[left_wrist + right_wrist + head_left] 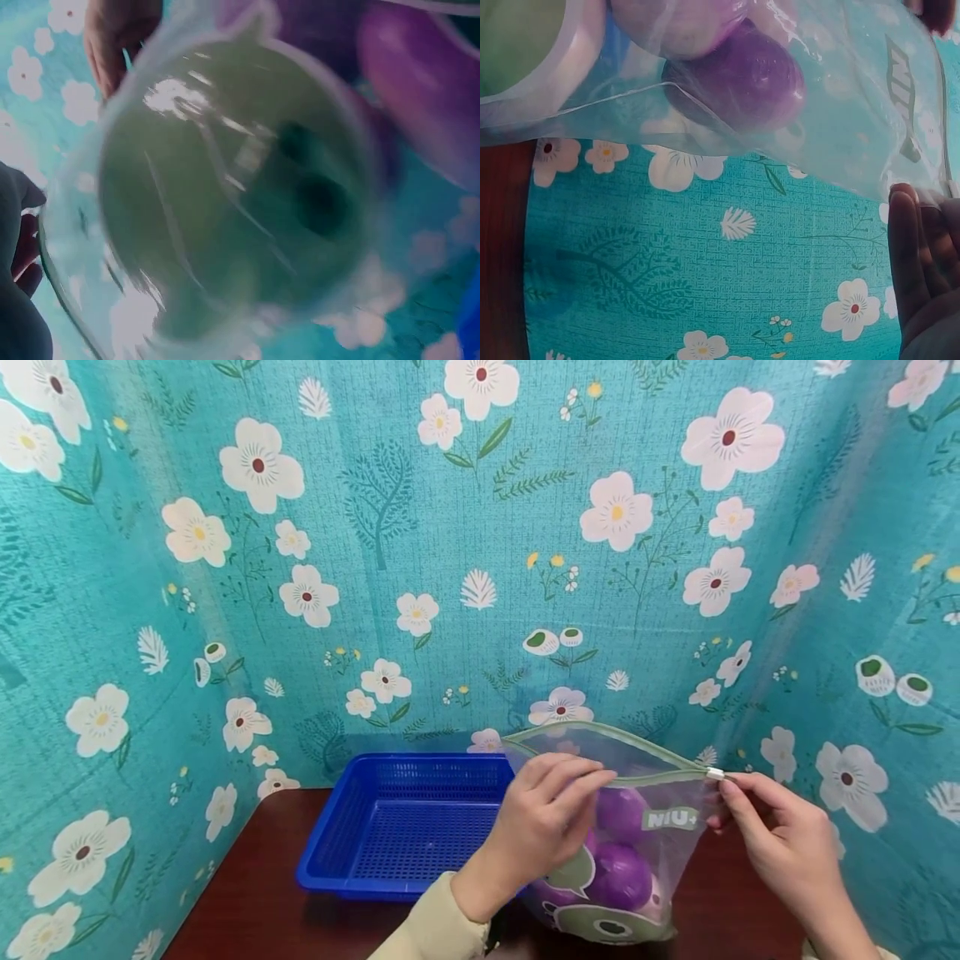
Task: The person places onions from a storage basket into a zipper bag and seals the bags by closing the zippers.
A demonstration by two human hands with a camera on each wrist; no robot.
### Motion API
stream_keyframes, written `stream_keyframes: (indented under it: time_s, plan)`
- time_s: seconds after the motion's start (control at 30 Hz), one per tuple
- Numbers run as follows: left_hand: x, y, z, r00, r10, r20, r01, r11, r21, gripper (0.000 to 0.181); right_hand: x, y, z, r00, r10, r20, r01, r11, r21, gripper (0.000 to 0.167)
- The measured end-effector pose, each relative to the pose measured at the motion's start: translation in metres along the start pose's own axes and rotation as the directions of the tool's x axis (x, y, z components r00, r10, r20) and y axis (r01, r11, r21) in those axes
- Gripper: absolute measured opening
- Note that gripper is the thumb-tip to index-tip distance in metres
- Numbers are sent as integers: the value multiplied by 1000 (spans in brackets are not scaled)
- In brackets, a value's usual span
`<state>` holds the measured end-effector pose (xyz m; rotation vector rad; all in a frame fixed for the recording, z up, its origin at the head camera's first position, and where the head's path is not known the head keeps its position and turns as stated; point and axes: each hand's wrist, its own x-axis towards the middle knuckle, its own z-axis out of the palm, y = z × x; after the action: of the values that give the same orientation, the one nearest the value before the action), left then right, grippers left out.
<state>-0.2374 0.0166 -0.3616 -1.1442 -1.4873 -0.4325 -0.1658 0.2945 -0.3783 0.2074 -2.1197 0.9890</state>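
Observation:
A clear zip bag [678, 797] with a green seal and cartoon print stands at the table's front right, its mouth gaping. Purple round things [621, 877] fill its lower part; their exact kind is unclear through the plastic [742, 79]. My left hand [543, 814] grips the near rim of the mouth, fingers curled over it. At the right end of the seal, by the white slider [715, 772], my right hand [787, 835] pinches the bag's corner between thumb and fingers. In the right wrist view, the right thumb and fingers [930, 277] hold the bag's edge.
Left of the bag sits a blue plastic basket [322, 852] with a perforated bottom and nothing seen inside. Both stand on a dark red-brown table [262, 877]. Teal floral cloth [450, 668] hangs behind and on both sides.

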Motion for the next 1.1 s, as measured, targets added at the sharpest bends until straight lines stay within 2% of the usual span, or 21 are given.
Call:
stream_keyframes:
  time_s: [0.07,0.13,0.27,0.37,0.63,0.8,1.1]
  plan:
    - [11,7,4,999,29,31,-29,1000,3,38,1,-1,2,999,-31,-10,31,999,-12,13]
    - [22,14,10,996,30,86,-29,999,-13,37,2,-1,4,998,-57,-16,57,998,2,15]
    - [41,26,22,979,-23,201,35,998,-56,32,3,0,7,992,-123,-13,124,991,51,18]
    - [48,31,30,967,-69,246,89,993,-73,30,4,0,9,986,-165,-6,165,984,67,21]
    - [54,35,51,934,-151,325,194,976,-103,24,3,0,11,982,-186,13,185,981,55,26]
    - [53,34,59,930,-171,326,221,968,-122,18,4,-1,12,977,-212,9,212,977,35,27]
    - [51,31,62,921,-195,337,262,951,-166,15,4,-2,13,970,-244,3,244,969,37,28]
